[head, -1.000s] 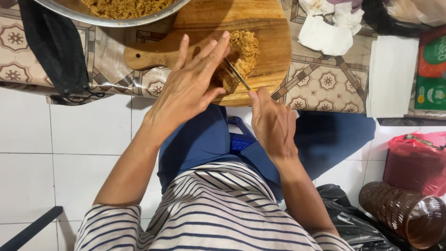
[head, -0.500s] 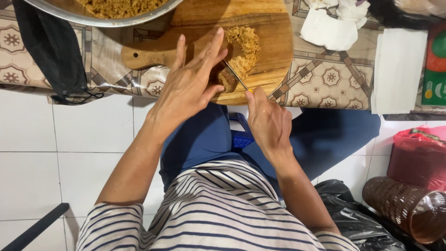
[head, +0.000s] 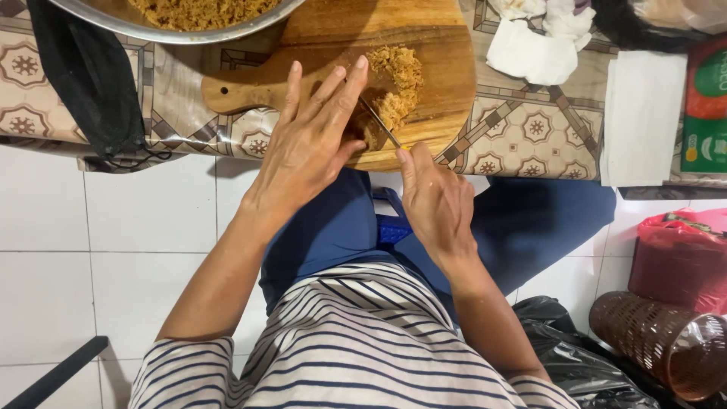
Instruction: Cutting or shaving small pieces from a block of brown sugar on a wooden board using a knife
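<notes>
Golden-brown shreds [head: 395, 87] sit on the board [head: 447, 60], just ahead of our grip. We've the right hand [head: 435, 208] closed round a knife [head: 381, 125], blade into the pile. Left hand [head: 310, 144] lies flat, fingers spread, beside the blade. Bowl [head: 151, 30] further out, w/ napkins [head: 530, 45] to the right.

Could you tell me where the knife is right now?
In the head view, the knife lies on the wooden cutting board, held by the right hand, beside the left hand.

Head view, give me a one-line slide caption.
Right hand holds a knife in brown shreds on a wooden board.
</notes>
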